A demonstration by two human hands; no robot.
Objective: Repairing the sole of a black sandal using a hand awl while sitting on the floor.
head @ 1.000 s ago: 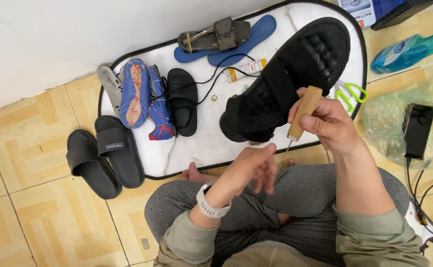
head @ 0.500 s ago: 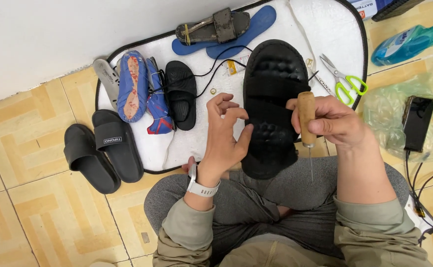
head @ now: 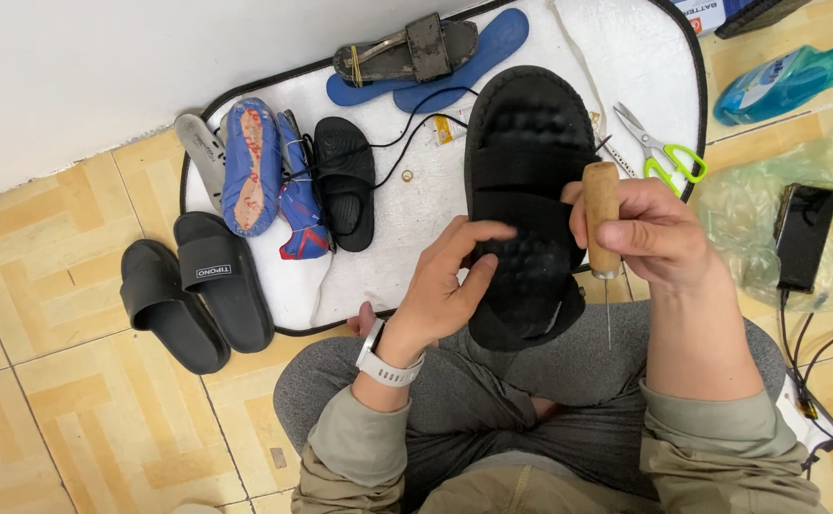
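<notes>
On the left, a pair of black slides (head: 193, 290) waits on the floor. The left hand (head: 445, 286) holds the big black sandal (head: 526, 205) over the lap, fingers curled on its side. The right hand (head: 649, 233) grips a wooden awl (head: 602, 219) tight, point down beside the sandal. No stitches show yet.

Informal shoe-repair spot on a home floor — tan patterned tiles (head: 45, 247) against a white wall (head: 102, 67). A white mat (head: 416, 209) carries worn sandals (head: 407, 52), soles (head: 250, 167), scissors (head: 664, 148) — an awl (head: 603, 228) in use.
</notes>
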